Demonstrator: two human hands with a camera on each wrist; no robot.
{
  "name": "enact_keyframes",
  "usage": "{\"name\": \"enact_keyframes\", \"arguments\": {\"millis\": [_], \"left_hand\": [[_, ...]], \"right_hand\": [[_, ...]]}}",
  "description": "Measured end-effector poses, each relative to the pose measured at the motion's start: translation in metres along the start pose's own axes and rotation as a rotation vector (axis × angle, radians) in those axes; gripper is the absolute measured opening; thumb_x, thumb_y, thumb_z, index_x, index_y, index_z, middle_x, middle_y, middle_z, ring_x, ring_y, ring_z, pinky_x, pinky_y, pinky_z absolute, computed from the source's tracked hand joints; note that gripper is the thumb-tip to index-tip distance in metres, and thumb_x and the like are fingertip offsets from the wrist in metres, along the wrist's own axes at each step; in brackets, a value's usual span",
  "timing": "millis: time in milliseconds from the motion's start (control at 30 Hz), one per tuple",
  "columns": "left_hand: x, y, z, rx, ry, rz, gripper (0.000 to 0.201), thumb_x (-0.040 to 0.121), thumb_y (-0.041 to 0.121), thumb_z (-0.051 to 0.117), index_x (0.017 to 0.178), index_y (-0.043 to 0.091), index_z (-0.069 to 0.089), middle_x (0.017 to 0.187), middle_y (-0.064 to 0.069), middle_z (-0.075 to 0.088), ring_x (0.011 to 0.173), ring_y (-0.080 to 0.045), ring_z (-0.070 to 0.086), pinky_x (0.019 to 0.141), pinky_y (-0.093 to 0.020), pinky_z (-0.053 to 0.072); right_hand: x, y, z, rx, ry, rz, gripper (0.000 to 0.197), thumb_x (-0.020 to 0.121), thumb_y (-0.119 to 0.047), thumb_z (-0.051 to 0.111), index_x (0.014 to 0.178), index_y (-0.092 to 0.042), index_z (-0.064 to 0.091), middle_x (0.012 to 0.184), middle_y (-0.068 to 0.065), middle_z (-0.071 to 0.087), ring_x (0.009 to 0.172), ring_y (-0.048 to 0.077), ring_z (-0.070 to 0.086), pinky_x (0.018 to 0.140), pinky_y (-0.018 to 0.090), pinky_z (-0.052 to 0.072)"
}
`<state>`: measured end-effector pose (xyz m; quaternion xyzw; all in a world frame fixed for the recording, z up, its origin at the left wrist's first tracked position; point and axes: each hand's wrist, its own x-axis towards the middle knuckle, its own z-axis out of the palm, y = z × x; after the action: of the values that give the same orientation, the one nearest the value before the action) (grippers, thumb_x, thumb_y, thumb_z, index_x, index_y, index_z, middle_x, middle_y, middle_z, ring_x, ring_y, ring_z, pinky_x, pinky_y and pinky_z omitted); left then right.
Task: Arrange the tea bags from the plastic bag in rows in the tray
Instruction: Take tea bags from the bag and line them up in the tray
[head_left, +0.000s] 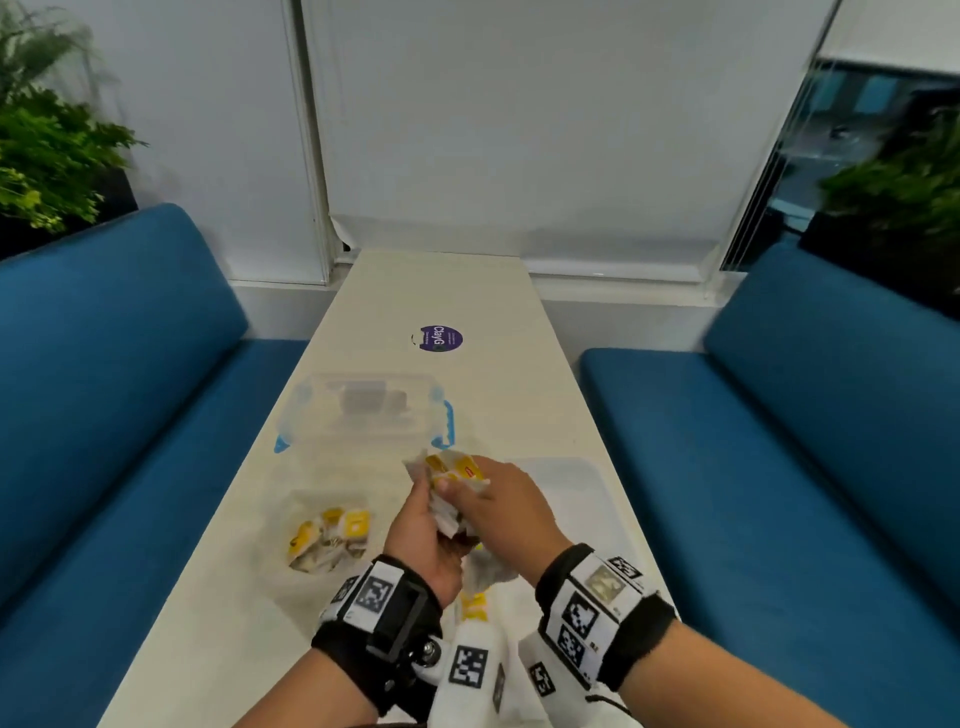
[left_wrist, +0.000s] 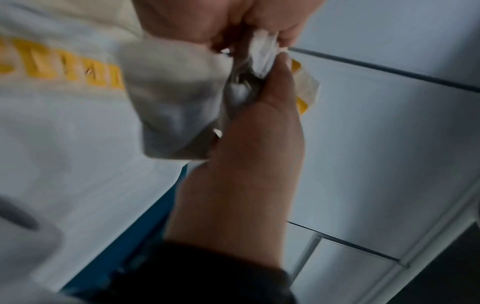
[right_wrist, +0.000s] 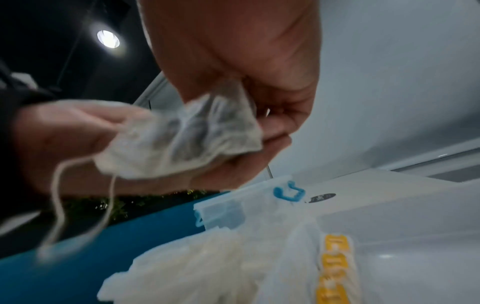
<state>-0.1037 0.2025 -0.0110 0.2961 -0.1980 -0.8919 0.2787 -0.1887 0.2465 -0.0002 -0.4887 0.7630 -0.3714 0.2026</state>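
Both hands meet over the middle of the white table (head_left: 457, 291) around a small bunch of tea bags (head_left: 457, 470) with yellow tags. My left hand (head_left: 423, 512) grips the bunch from the left and my right hand (head_left: 483, 493) pinches it from the right. In the right wrist view one paper tea bag (right_wrist: 187, 133) is held between the two hands, and its string (right_wrist: 78, 205) hangs in a loop. The clear plastic bag (head_left: 327, 535) with several tea bags lies to the left of the hands. The clear tray (head_left: 363, 415) with blue latches stands just beyond the hands.
A flat clear lid (head_left: 561, 493) lies on the table to the right of the hands. A purple round sticker (head_left: 440, 338) is further up the table. Blue benches (head_left: 119, 389) run along both sides, with plants (head_left: 47, 150) behind them.
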Motion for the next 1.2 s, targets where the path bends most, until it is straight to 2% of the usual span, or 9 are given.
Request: {"name": "enact_keyframes", "arguments": {"millis": [100, 267, 400, 633, 767, 900, 1067, 1133, 1200], "left_hand": [[0.006, -0.012, 0.004, -0.044, 0.002, -0.094, 0.052, 0.092, 0.054, 0.038, 0.101, 0.011, 0.065, 0.085, -0.013, 0.074, 0.071, -0.025, 0.073, 0.063, -0.043, 0.057], [0.009, -0.021, 0.009, -0.01, 0.015, -0.121, 0.04, 0.092, 0.047, 0.045, 0.09, 0.013, 0.065, 0.074, -0.009, 0.074, 0.062, -0.021, 0.072, 0.061, -0.039, 0.057], [0.011, -0.014, 0.007, 0.061, 0.007, -0.09, 0.033, 0.088, 0.041, 0.054, 0.086, 0.01, 0.065, 0.067, -0.009, 0.073, 0.059, -0.02, 0.071, 0.058, -0.035, 0.058], [0.022, -0.007, -0.005, 0.152, 0.11, -0.09, 0.016, 0.087, 0.024, 0.058, 0.079, 0.011, 0.062, 0.053, -0.005, 0.066, 0.045, -0.014, 0.064, 0.045, -0.022, 0.053], [0.027, -0.001, -0.013, 0.216, 0.145, -0.08, 0.015, 0.085, 0.023, 0.058, 0.073, 0.013, 0.059, 0.058, -0.005, 0.058, 0.045, -0.014, 0.056, 0.046, -0.02, 0.043], [0.028, 0.007, -0.017, 0.209, 0.114, -0.082, 0.013, 0.088, 0.017, 0.052, 0.076, 0.015, 0.059, 0.056, -0.002, 0.062, 0.045, -0.012, 0.06, 0.048, -0.019, 0.043], [0.024, 0.018, -0.023, 0.137, 0.073, -0.088, 0.019, 0.089, 0.011, 0.047, 0.071, 0.011, 0.052, 0.043, -0.002, 0.051, 0.035, -0.013, 0.054, 0.035, -0.011, 0.03], [0.022, 0.022, -0.028, 0.113, 0.079, -0.093, 0.019, 0.089, 0.012, 0.048, 0.071, 0.012, 0.052, 0.053, -0.004, 0.055, 0.041, -0.015, 0.061, 0.034, -0.01, 0.03], [0.02, 0.025, -0.035, 0.106, 0.098, -0.091, 0.02, 0.089, 0.012, 0.049, 0.07, 0.012, 0.054, 0.054, -0.004, 0.057, 0.043, -0.016, 0.063, 0.034, -0.009, 0.031]], "right_hand": [[-0.006, 0.012, 0.003, -0.172, 0.103, 0.014, 0.034, 0.091, -0.049, 0.047, 0.095, -0.018, 0.061, 0.093, 0.001, 0.066, 0.096, 0.021, 0.053, 0.077, 0.035, 0.046], [-0.009, 0.023, 0.004, -0.237, 0.161, 0.019, 0.041, 0.091, -0.051, 0.041, 0.091, -0.014, 0.06, 0.091, 0.003, 0.064, 0.094, 0.022, 0.05, 0.079, 0.037, 0.044], [-0.007, 0.023, 0.0, -0.399, 0.071, -0.077, 0.054, 0.074, -0.061, 0.013, 0.079, -0.02, 0.048, 0.082, -0.001, 0.053, 0.09, 0.023, 0.046, 0.075, 0.035, 0.032], [0.001, 0.016, 0.004, -0.52, -0.008, -0.116, 0.07, 0.065, -0.058, 0.01, 0.106, -0.014, 0.046, 0.106, 0.001, 0.047, 0.1, 0.022, 0.04, 0.076, 0.033, 0.024], [0.005, 0.009, 0.0, -0.374, -0.134, -0.063, 0.047, 0.084, -0.045, 0.048, 0.117, -0.012, 0.043, 0.111, 0.002, 0.046, 0.105, 0.022, 0.041, 0.088, 0.037, 0.032], [0.006, 0.002, -0.005, -0.232, -0.17, -0.069, 0.056, 0.071, -0.041, 0.072, 0.113, -0.017, 0.044, 0.102, -0.004, 0.044, 0.095, 0.017, 0.046, 0.085, 0.036, 0.042], [0.009, 0.002, -0.021, 0.204, -0.126, 0.019, 0.027, 0.084, -0.033, 0.067, 0.095, -0.019, 0.046, 0.098, -0.002, 0.051, 0.082, 0.011, 0.047, 0.072, 0.021, 0.04], [0.01, 0.01, -0.031, 0.097, -0.149, 0.074, 0.017, 0.088, -0.027, 0.063, 0.086, -0.016, 0.05, 0.086, -0.003, 0.053, 0.073, 0.008, 0.046, 0.067, 0.018, 0.038], [0.006, 0.022, -0.034, -0.246, -0.39, 0.088, 0.012, 0.083, -0.02, 0.069, 0.083, -0.016, 0.057, 0.077, -0.008, 0.052, 0.072, 0.008, 0.046, 0.063, 0.017, 0.037]]}}
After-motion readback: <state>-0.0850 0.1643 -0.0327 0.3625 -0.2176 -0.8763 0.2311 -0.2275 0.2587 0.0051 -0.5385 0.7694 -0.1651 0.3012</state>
